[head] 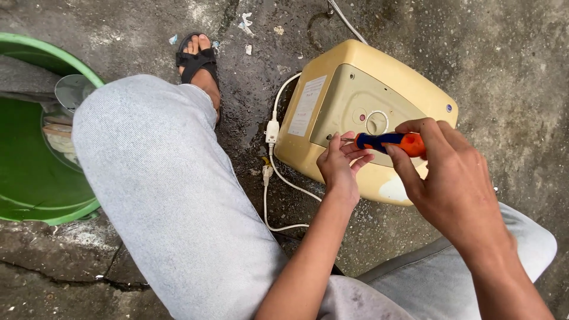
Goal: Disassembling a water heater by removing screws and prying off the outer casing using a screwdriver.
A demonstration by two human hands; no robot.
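I am crouching over a yellowed electric water heater (379, 189) that is lying on the wet concrete floor (504, 53), its grey-beige front cover (349, 101) facing up at me. My right hand (453, 178) is wrapped around the orange and blue handle of a screwdriver (388, 142), and I am keeping the shaft lying nearly flat, pointing left toward a screw (329, 137) at the cover's left edge. My left hand (339, 168) is pinching the thin shaft close to the tip, steering it into the screw head. I cannot tell whether the tip is seated yet, since my fingers are hiding it. I am trying to line the shaft up with the screw and press firmly before turning, because a slipping tip would chew the head. The white power cord (278, 178) is trailing clear to the left, beside my knee (130, 136)
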